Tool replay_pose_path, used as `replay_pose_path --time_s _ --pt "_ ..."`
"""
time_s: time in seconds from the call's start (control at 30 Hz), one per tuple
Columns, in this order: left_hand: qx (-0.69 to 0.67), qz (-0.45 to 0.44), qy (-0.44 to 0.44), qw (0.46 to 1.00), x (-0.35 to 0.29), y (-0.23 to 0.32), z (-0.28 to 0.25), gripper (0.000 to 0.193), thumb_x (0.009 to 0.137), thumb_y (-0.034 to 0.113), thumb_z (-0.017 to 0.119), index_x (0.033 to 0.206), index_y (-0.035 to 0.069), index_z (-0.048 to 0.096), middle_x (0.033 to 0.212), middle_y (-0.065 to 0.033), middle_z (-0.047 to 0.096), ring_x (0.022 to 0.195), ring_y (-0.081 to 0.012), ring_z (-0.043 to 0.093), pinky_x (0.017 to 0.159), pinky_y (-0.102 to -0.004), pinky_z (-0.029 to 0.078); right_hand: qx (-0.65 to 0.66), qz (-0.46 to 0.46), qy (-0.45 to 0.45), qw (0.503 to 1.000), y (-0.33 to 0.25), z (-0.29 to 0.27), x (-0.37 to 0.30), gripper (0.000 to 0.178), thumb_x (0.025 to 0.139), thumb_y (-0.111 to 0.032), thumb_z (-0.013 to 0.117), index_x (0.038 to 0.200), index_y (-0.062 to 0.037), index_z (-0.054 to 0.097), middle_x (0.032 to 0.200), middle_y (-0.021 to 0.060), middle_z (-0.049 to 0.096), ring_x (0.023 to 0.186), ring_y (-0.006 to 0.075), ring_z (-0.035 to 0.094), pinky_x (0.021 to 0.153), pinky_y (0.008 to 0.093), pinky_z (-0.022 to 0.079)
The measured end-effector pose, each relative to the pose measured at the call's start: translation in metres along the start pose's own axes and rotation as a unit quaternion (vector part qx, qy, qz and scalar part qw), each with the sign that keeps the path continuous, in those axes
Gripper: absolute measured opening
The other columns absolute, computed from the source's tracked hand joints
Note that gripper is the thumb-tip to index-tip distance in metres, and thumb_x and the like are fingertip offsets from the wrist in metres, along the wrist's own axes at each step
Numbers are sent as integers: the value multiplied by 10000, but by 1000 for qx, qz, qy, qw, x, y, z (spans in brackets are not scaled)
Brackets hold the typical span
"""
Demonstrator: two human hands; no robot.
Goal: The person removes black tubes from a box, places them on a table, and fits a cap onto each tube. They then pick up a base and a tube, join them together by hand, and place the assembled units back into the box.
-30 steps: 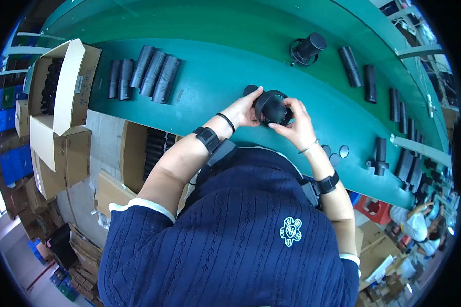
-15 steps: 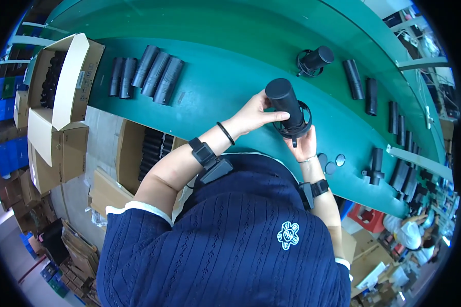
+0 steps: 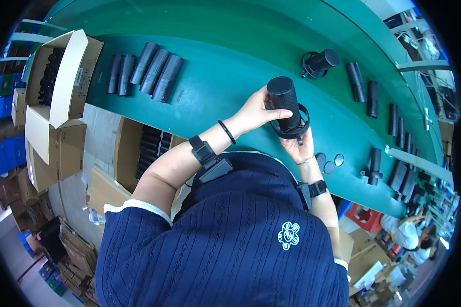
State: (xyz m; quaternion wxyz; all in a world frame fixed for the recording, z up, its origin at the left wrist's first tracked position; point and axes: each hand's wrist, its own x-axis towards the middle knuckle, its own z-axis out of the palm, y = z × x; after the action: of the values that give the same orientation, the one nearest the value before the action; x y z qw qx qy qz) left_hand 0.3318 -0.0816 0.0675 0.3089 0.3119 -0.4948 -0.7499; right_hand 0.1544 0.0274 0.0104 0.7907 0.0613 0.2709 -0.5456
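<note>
My left hand (image 3: pixel 257 110) grips a black cylindrical microphone (image 3: pixel 283 97) from its left side, thumb across its front. The microphone stands nearly upright over the table, its lower end inside a black ring-shaped shock mount (image 3: pixel 306 123). From below and to the right, my right hand (image 3: pixel 300 148) is closed on the mount; its fingertips are partly hidden behind it. Another microphone in a ring mount (image 3: pixel 322 61) lies farther back on the right. A few small dark discs (image 3: pixel 329 167) rest beside my right wrist.
Black tubes (image 3: pixel 159 71) lie at the left of the green table (image 3: pixel 215 77), and more (image 3: pixel 356 82) along its right. Open cardboard boxes (image 3: pixel 61 87) with black parts stand at the left. A black part with a bracket (image 3: pixel 375 166) stands at the right; people sit beyond.
The ring mount has turned slightly, its lower tab shifting to the right. The microphone tilts a little less. Both hands keep their hold, and the whole view has shifted slightly.
</note>
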Motion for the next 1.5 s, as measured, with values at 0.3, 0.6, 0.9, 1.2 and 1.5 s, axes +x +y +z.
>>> replay_pose_path --time_s 0.3,0.6,0.9,1.2,1.5 --pt "-8 39 -69 997 4 13 9 728 761 232 768 1313 29 339 1250 -140 507 1162 -234 501 1009 -400 376 41 151 -103 982 4 -12 0 714 871 -640 380 1209 -17 475 806 198 588 419 189 485 343 213 374" --pt "-51 10 -67 996 18 9 11 659 829 220 703 1314 18 305 1213 -127 508 1115 -226 520 978 -375 403 15 150 -69 986 3 2 -4 773 890 -663 278 1141 38 486 696 206 589 385 206 510 316 232 397" --pt "-390 -236 75 887 30 -30 -26 523 928 523 436 1190 80 531 1154 -95 593 1017 -237 587 910 -447 454 -91 142 -115 979 -5 57 -8 844 920 -639 138 1206 89 457 713 206 617 464 246 599 332 227 423" --pt "-583 -143 -76 796 32 -49 -60 592 874 381 572 1349 78 391 1327 -191 457 1134 -305 530 959 -436 457 -157 89 -98 979 -9 48 -25 874 906 -655 113 1112 90 521 767 208 635 556 272 639 399 251 487" --pt "-526 -155 149 823 88 -58 -90 447 942 431 380 1202 99 527 1210 -139 556 1093 -306 548 903 -489 475 -124 -2 -60 990 -26 8 -47 825 910 -649 128 1065 41 553 791 176 647 588 246 644 386 227 430"
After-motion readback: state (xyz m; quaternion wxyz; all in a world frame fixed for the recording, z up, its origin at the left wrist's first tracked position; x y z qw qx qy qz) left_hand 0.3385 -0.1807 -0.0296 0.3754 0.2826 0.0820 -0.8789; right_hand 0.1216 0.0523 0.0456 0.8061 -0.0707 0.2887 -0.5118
